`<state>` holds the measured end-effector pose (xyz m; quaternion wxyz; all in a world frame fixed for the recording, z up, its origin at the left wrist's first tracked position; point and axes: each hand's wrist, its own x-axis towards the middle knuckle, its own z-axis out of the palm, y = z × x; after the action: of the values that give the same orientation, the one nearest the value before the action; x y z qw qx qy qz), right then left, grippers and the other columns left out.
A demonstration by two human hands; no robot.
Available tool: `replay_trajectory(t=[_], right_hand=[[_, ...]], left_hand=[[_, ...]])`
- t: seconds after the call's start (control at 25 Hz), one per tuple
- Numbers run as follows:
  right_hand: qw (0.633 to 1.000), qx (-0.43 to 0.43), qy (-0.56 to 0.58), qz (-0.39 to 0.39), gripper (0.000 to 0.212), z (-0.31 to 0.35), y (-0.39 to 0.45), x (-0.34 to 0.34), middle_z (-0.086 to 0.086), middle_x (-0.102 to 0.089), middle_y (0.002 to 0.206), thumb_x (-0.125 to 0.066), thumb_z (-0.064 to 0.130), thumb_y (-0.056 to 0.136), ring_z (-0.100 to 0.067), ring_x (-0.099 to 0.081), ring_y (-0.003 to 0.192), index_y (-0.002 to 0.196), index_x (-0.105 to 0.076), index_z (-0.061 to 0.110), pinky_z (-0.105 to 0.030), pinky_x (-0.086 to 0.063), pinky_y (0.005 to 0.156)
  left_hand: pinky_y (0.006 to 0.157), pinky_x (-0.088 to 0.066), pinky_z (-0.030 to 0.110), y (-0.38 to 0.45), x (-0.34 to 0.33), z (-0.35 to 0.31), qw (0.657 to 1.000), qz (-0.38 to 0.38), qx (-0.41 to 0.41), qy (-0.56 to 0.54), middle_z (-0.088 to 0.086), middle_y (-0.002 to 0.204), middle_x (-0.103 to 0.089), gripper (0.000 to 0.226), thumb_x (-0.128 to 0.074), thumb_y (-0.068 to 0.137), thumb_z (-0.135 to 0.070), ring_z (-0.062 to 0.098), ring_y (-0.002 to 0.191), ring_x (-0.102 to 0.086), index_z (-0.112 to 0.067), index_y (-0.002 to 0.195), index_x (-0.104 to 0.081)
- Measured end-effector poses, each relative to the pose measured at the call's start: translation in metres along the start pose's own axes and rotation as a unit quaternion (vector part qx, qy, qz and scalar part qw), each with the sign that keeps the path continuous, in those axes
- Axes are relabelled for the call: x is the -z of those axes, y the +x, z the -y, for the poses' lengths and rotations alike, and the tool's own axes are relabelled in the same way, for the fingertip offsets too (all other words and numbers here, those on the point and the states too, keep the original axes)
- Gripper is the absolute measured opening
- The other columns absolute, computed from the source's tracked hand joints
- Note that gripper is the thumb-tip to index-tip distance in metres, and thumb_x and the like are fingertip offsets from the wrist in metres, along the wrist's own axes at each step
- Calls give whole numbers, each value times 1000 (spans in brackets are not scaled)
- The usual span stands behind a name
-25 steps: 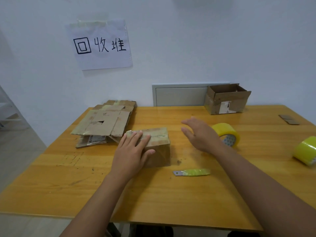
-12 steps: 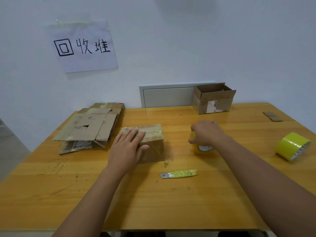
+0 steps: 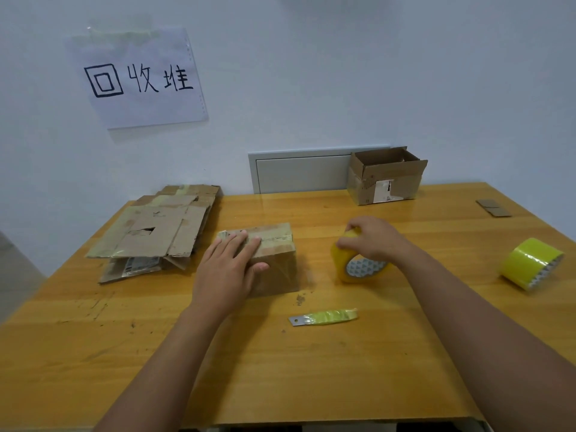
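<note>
Left hand point(image 3: 229, 269) flat on taped box point(image 3: 274, 263), right hand point(image 3: 374, 240) gripping tape roll point(image 3: 355, 266) (upright)

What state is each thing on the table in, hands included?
small box: closed, taped on top.
near roll: on edge, held.
left hand: flat on small box, fingers straight.
right hand: grips near roll from above.
far roll: lying loose, untouched.
back box: upright, flaps open.
cardboard stack: flattened, piled.
blade: lying flat, untouched.

Even soft light, wide-angle edge distortion
</note>
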<state>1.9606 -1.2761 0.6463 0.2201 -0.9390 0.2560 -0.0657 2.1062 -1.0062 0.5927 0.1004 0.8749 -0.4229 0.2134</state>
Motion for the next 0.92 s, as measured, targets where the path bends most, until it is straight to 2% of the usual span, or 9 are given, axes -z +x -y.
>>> replay_trajectory(t=[0.08, 0.12, 0.2, 0.28, 0.36, 0.48, 0.6, 0.76, 0.92], right_hand=[[1000, 1, 28, -9, 31, -4, -1, -1, -2, -59, 100, -66, 47, 85, -23, -53, 96, 97, -61, 20, -35, -42, 73], [1000, 1, 23, -14, 30, -5, -2, -1, -3, -60, 102, -63, 48, 87, -24, -53, 99, 98, -62, 20, -36, -43, 76], [997, 3, -68, -32, 36, -5, -4, -5, -2, -60, 119, -50, 49, 92, -27, -50, 114, 113, -62, 22, -44, -42, 95], [981, 30, -185, -46, 41, 1, -6, -11, -1, -56, 132, -37, 45, 98, -26, -45, 124, 128, -57, 26, -49, -29, 108], [969, 62, -234, -39, 44, 6, -8, -15, -3, -54, 132, -33, 50, 99, -26, -46, 122, 132, -54, 29, -45, -31, 105], [966, 49, -253, -5, 59, 8, -10, -11, -4, -54, 124, -45, 70, 88, -25, -48, 118, 131, -52, 30, -43, -39, 95], [976, 42, -211, -20, 54, 11, -12, -10, -2, -56, 118, -55, 64, 85, -24, -49, 113, 127, -55, 29, -42, -43, 92], [995, 32, -78, -48, 50, 16, -14, -16, -2, -58, 120, -61, 57, 84, -23, -50, 113, 123, -59, 26, -39, -47, 89], [997, 30, -50, -58, 48, 15, -13, -15, -2, -60, 120, -62, 56, 83, -23, -52, 110, 120, -61, 26, -38, -47, 87]], left_hand=[[113, -30, 41, 1, 0, 0, 1000, -2, -1, -4, 6, 143, -54, 66, -23, 96, -64, 26, 134, -47, -25, 139, -54], [113, -30, 42, 1, 0, 0, 1000, -2, -1, -4, 6, 143, -54, 66, -24, 96, -64, 26, 133, -47, -25, 139, -54], [112, -31, 43, 1, 2, 0, 1000, 2, -4, -1, 6, 143, -53, 67, -24, 95, -64, 26, 133, -47, -25, 140, -52], [113, -30, 43, 0, 3, 1, 1000, 10, -12, 6, 6, 144, -52, 67, -25, 94, -64, 26, 134, -46, -25, 142, -50], [114, -28, 43, -1, 4, 2, 1000, 16, -19, 13, 5, 146, -50, 68, -26, 93, -64, 25, 135, -45, -25, 144, -47], [115, -27, 50, 0, 4, 1, 999, 27, -13, 14, 4, 149, -46, 69, -23, 93, -67, 25, 138, -42, -27, 145, -44], [113, -30, 55, 1, 7, -1, 999, 52, 8, -4, 2, 156, -37, 73, -19, 89, -69, 24, 144, -32, -30, 149, -37], [99, -48, 46, 0, 12, -4, 997, 69, 26, -10, -2, 160, -26, 65, -34, 94, -61, 20, 148, -20, -33, 153, -28], [96, -49, 47, 1, 15, -5, 996, 80, 33, -12, -4, 161, -23, 64, -37, 95, -59, 18, 148, -18, -34, 153, -26]])
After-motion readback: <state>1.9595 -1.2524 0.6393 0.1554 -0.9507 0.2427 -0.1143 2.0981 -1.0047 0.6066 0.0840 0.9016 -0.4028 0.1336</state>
